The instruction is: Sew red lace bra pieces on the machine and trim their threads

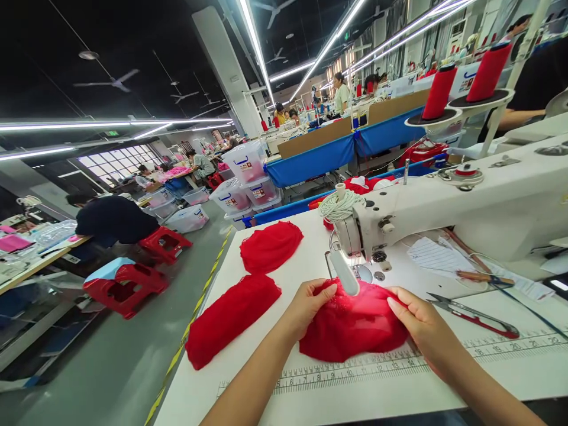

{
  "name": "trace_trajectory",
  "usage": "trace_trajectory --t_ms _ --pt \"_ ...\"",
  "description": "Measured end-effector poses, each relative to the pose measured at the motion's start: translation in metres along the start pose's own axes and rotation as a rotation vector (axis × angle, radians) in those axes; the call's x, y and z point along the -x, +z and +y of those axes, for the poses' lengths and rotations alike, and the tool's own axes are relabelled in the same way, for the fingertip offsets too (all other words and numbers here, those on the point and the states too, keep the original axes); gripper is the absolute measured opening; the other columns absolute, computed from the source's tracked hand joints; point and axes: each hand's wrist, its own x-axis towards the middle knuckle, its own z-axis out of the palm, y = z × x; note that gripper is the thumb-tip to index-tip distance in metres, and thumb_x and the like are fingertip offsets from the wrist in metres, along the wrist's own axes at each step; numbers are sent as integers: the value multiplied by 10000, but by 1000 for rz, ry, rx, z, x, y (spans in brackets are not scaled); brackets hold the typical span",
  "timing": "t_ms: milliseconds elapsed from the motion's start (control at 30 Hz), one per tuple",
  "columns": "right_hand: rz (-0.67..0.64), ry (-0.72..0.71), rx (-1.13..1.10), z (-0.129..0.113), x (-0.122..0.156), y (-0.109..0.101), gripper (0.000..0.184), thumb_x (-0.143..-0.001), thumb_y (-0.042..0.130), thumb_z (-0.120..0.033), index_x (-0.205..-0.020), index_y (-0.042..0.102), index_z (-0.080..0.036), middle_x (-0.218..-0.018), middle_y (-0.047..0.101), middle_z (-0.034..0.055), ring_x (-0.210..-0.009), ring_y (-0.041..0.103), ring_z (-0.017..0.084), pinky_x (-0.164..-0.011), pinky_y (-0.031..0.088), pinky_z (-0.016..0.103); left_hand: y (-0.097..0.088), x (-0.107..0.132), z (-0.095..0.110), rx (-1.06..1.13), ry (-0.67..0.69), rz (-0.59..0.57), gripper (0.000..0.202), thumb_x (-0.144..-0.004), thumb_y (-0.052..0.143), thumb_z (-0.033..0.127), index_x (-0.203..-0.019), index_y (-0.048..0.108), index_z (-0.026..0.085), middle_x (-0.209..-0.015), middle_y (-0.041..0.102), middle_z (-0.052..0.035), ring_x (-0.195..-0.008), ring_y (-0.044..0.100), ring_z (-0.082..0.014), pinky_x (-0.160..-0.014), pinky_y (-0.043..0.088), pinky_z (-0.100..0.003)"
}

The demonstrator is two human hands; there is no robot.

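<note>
A piece of red fabric is spread between my two hands, just in front of the sewing machine. My left hand pinches its upper left edge between thumb and fingers. At the opposite upper corner, my right hand grips the cloth, thumb on top. The machine's pale elongated plate hangs over the fabric's far edge and hides part of it. Two more red pieces lie to the left: a rounded piece at the back and a long piece nearer me.
Thread snips lie right of my right hand, near a ruler scale along the table front. Red thread cones stand behind the machine. Beyond the table's left edge are red stools, plastic bins and seated people.
</note>
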Motion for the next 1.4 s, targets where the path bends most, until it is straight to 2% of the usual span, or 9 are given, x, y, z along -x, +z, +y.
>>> trace_trajectory --t_ms 333,500,600,700,767,900,1067,1233,1400 --pt "120 -96 335 4 -1 -8 361 -875 436 -525 -970 631 -236 -903 710 41 -776 620 219 -707 487 306 -10 11 -2 -25 -79 -14 381 -660 774 485 -760 667 134 -669 604 5 -580 490 -92 -544 332 -202" --pt "361 -294 393 3 25 11 272 -834 505 -479 -929 637 -261 -965 686 64 -928 606 268 -825 480 382 9 39 -5 -304 112 169 359 -809 606 485 -656 557 163 -618 503 22 -582 436 -113 -539 316 -233" --pt "32 -91 -16 0 50 34 415 -736 656 -539 -1064 642 -285 -1038 680 57 -899 631 249 -759 521 345 33 62 -17 -588 361 172 269 -892 489 361 -729 594 174 -738 561 -30 -689 512 -156 -634 403 -269" --pt "-96 168 -405 -5 59 46 446 -693 726 -532 -1038 667 -254 -945 710 50 -862 654 242 -801 519 361 50 76 -27 -622 494 -139 356 -772 633 316 -1088 614 152 -1084 601 -137 -912 592 -233 -776 475 -316" --pt "-60 297 -539 -8 54 41 356 -721 726 -490 -972 694 -238 -855 723 40 -806 665 230 -765 523 349 51 77 -26 -600 469 -165 286 -767 627 277 -1026 640 156 -1022 631 -124 -883 610 -223 -754 486 -302" --pt "-122 420 -591 -16 38 16 341 -698 763 -447 -968 725 -242 -835 737 27 -749 665 188 -674 518 264 32 63 -11 -551 331 167 91 -809 595 276 -783 618 192 -910 603 -53 -697 541 -136 -533 389 -219" --pt "-168 523 -421 -29 26 -6 318 -724 735 -489 -888 736 -217 -776 736 21 -708 661 157 -653 504 222 22 37 -10 -202 20 -222 590 -613 822 296 -1160 613 228 -1185 595 -86 -929 573 -175 -651 432 -207" --pt "-178 481 -271 -31 8 -15 316 -696 747 -485 -816 716 -195 -678 718 3 -638 646 151 -584 477 219 41 17 -22 49 -102 -242 345 -680 776 430 -784 698 110 -673 608 -14 -506 470 -51 -477 378 -160" --pt "-153 390 -220 -28 -7 -25 270 -667 762 -417 -793 706 -184 -662 714 -3 -644 654 174 -629 484 261 45 3 -20 141 -118 -331 329 -786 700 395 -982 700 130 -844 659 -61 -694 587 -100 -646 516 -186"
